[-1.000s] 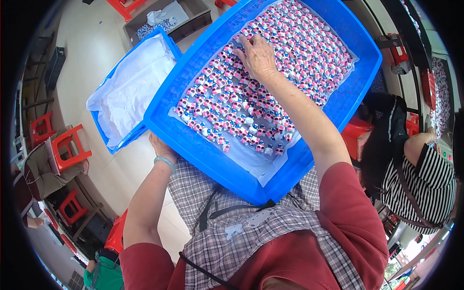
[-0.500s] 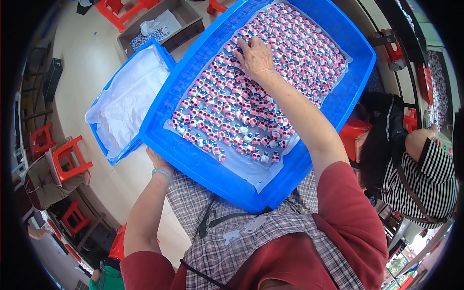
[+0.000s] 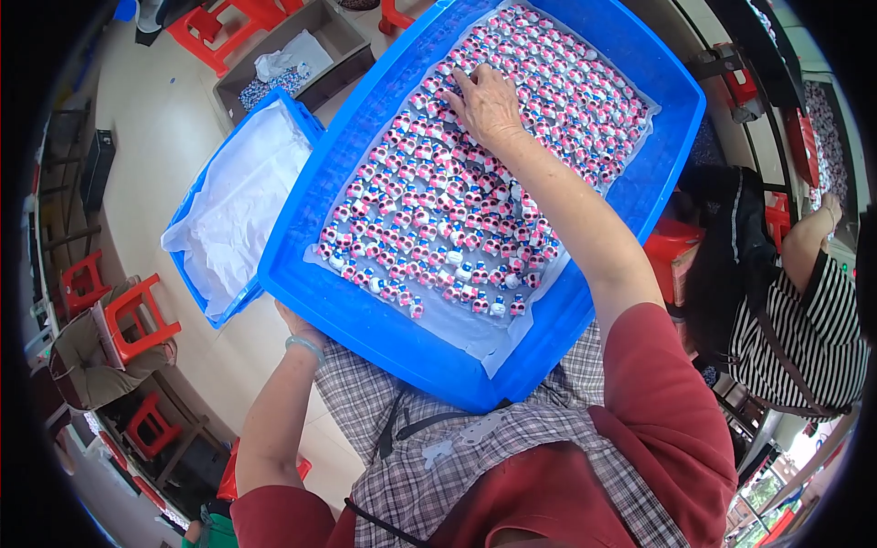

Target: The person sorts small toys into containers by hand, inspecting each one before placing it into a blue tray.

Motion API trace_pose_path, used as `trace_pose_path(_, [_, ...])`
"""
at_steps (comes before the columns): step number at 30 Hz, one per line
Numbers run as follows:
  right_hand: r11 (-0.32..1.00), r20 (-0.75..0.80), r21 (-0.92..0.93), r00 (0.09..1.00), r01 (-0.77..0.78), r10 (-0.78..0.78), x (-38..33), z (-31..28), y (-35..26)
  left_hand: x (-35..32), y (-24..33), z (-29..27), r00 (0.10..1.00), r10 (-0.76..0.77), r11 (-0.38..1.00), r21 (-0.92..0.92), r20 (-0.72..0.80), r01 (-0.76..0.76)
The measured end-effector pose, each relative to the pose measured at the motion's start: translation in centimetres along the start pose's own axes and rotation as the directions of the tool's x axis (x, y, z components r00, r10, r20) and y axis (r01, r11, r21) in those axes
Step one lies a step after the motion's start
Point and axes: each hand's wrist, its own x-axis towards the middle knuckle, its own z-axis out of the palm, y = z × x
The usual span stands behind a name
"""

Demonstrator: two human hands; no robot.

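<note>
Blue plastic tray tilted on the lap; left hand props it from beneath the near-left rim, fingers hidden, so whether they clasp the edge cannot be told. Beyond that rim, small pink-and-white figurines crowd a white liner sheet. Farther up, right hand lies flat on them, fingers spread, gripping nothing. Left of the propped rim, a second blue crate with white lining. Risk: a slipping support would likely send figurines sliding off the low edge.

Blue tray, white liner sheet, small pink-and-white pieces spread across it
</note>
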Motion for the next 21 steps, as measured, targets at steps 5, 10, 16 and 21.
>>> trace_pose_path(5, [1.000,-0.025,-0.003,0.999,-0.030,0.030,1.2,-0.3,1.5,-0.9,1.4,1.6,0.998,-0.046,0.997,-0.063,-0.043,0.043])
trace_pose_path(10, [0.999,0.018,-0.036,0.999,-0.030,0.031,1.6,-0.5,2.4,-0.3,1.5,0.4,0.996,-0.079,0.995,-0.052,0.033,0.081])
trace_pose_path(16, [0.999,-0.042,-0.032,0.999,-0.019,0.017,2.4,-1.0,3.1,0.2,0.4,-0.7,1.000,-0.022,0.999,0.026,-0.021,0.023])
trace_pose_path(21, [0.995,-0.045,-0.085,0.998,-0.052,0.049,2.9,-1.1,4.4,0.2,0.5,-1.3,0.963,-0.262,0.912,-0.308,0.066,0.269])
